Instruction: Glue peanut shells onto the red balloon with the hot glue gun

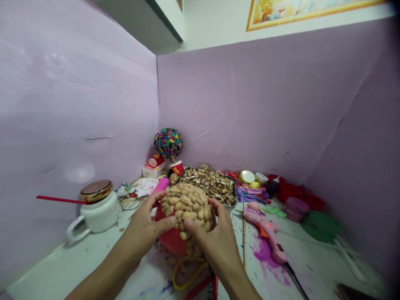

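Note:
A round red balloon (171, 241) covered over its top and right side with peanut shells (186, 203) is held between my two hands above the table. My left hand (150, 229) wraps its left side, the thumb pressed on the front near the bare red part. On the right side my right hand (215, 233) grips it, with the thumb on the shells in front. Behind the balloon stands a metal tray (235, 193) heaped with loose peanut shells. To the right lies a pink hot glue gun (268, 233) with a small red light lit.
At left stands a white mug (101, 216) with a gold-rimmed lid and a red stick. A multicoloured ball (168, 142) on a stick rises from a red cup (177, 168). Green (321, 226) and pink (296, 209) containers sit at right. A yellow loop (179, 281) lies below the balloon.

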Motion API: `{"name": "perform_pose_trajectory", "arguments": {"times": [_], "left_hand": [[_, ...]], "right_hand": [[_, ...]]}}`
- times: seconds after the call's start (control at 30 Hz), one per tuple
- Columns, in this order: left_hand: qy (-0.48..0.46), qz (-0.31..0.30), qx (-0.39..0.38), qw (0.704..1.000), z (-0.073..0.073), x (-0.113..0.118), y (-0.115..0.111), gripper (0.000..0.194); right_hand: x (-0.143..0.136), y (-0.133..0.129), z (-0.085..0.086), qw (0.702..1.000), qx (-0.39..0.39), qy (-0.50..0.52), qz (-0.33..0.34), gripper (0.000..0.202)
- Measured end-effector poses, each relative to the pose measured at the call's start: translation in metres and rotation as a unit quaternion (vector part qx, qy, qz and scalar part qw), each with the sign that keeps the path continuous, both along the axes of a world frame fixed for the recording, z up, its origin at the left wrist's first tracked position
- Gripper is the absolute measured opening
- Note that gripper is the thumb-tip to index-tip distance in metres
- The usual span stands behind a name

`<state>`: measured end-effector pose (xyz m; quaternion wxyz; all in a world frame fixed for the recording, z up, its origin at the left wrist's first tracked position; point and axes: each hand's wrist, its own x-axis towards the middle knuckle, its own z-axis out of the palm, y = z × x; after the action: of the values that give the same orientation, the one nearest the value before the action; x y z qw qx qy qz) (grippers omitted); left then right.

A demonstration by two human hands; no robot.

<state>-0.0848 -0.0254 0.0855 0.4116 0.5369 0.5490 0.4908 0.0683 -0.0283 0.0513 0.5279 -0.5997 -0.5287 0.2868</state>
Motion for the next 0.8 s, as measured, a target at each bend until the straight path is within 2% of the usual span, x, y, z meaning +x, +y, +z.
{"name": "perform_pose_trajectory", "arguments": {"times": [0.33,0.53,0.7,0.8], "left_hand": [[0.127,0.030,0.058,0.990,-0.010,0.005,0.002,0.063],[0.141,0.034,0.092,0.985,-0.012,0.007,0.005,0.062],[0.112,0.023,0.080,0.990,-0.009,0.010,0.008,0.061],[0.122,0.031,0.094,0.988,-0.012,0.012,0.007,0.059]], "right_hand": [[0.001,-0.001,0.001,1.000,0.005,-0.007,0.004,0.063],[0.006,0.003,-0.001,1.000,0.006,0.012,0.002,0.061],[0.015,0.010,-0.003,0.996,-0.003,0.078,0.031,0.061],[0.017,0.012,-0.004,0.995,-0.003,0.085,0.045,0.066]]}}
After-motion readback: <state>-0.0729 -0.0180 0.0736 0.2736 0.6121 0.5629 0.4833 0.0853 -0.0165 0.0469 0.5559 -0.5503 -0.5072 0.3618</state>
